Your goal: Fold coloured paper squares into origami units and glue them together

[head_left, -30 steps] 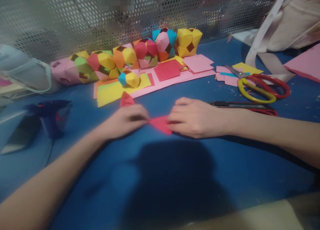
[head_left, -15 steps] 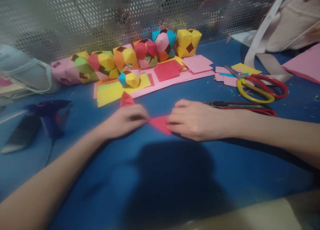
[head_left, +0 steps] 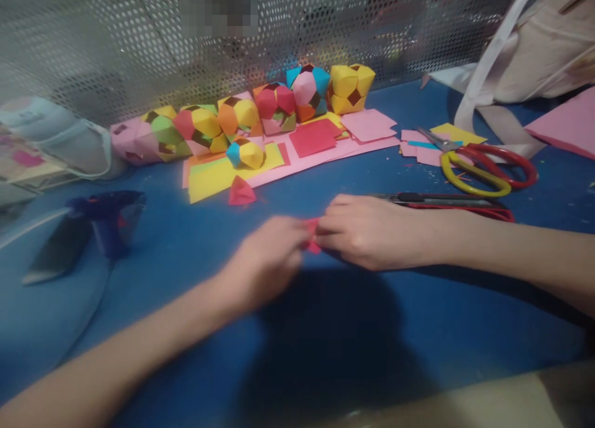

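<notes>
Between my two hands, a small piece of red paper (head_left: 313, 237) shows just above the blue table (head_left: 195, 329). My right hand (head_left: 360, 232) has its fingers closed on the paper's right side. My left hand (head_left: 269, 257), a little blurred, pinches at the paper's left side, its fingers close to those of the right. Most of the paper is hidden by the fingers. Just beyond the left hand, a folded red paper piece (head_left: 242, 191) rests on the table.
Folded paper balls (head_left: 274, 108) line the perforated metal panel (head_left: 260, 49). Before them lie pink paper sheets (head_left: 367, 125) and a yellow sheet (head_left: 209, 178). Scissors (head_left: 478, 173) and a box cutter (head_left: 432, 200) lie right, a blue glue gun (head_left: 109, 220) and a dark flat object (head_left: 58, 248) left.
My left hand has moved right and nearer, up against the right hand, covering more of the red paper. The folded red piece behind it now shows fully. The whole view has shifted slightly.
</notes>
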A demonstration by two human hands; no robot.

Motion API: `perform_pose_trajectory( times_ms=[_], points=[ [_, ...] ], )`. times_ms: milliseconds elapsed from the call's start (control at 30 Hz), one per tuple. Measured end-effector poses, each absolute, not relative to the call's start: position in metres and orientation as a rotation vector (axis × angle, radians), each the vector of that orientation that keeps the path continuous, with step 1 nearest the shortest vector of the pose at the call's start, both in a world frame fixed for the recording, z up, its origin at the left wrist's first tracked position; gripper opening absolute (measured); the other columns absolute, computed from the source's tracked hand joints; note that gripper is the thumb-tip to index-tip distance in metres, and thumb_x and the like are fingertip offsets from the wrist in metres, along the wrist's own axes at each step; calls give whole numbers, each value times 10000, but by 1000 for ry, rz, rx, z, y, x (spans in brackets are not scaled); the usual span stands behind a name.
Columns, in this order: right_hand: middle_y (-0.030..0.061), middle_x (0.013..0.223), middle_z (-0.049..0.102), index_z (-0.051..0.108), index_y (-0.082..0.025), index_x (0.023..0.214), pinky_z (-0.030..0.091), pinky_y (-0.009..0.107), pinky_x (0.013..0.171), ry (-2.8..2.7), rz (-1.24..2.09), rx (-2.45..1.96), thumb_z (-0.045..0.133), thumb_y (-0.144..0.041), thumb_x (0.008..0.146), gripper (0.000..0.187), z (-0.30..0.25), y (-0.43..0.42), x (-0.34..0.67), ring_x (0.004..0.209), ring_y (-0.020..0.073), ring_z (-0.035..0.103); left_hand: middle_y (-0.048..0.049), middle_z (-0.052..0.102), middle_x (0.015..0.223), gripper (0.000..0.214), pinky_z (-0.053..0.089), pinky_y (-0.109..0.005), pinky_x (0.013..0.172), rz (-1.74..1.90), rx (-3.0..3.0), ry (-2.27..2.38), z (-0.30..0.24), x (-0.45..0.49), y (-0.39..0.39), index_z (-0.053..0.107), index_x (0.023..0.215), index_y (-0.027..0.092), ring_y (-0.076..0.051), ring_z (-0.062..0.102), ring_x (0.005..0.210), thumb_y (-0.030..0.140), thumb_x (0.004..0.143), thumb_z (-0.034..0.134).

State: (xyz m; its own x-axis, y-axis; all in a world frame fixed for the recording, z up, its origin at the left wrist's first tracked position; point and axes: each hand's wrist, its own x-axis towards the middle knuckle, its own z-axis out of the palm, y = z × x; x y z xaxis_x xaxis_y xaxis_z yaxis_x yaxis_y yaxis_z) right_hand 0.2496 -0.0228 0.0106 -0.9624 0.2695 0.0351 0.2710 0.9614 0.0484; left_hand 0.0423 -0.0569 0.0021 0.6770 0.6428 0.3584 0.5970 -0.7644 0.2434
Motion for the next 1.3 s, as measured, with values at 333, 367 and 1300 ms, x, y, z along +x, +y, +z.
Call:
perform_pose_trajectory(
  times_ms=[333, 367, 1300],
  points=[
    [62, 812, 624, 643, -125, 821, 278, 323, 653, -3146, -37, -505, 489, -120, 839, 156, 14, -30, 247, 727, 175, 527, -205, 657, 940, 459, 534, -370, 720, 226, 3282, 1198, -7, 55, -76, 594, 981, 30, -277, 642, 908, 373, 936, 293],
    [62, 813, 624, 644, -124, 827, 278, 323, 652, -3154, -37, -512, 486, -122, 842, 159, 15, -30, 247, 725, 175, 528, -192, 661, 908, 455, 537, -359, 701, 227, 3265, 1190, -6, 53, -74, 603, 955, 41, -271, 648, 888, 374, 936, 293],
    [93, 642, 646, 593, -78, 900, 285, 335, 672, -3151, -293, -982, 454, -90, 811, 165, 22, -41, 240, 544, 167, 551, -80, 654, 664, 164, 491, -313, 561, 363, 3493, 1229, -9, 45, -64, 620, 721, 139, -216, 624, 628, 218, 834, 532]
  ],
)
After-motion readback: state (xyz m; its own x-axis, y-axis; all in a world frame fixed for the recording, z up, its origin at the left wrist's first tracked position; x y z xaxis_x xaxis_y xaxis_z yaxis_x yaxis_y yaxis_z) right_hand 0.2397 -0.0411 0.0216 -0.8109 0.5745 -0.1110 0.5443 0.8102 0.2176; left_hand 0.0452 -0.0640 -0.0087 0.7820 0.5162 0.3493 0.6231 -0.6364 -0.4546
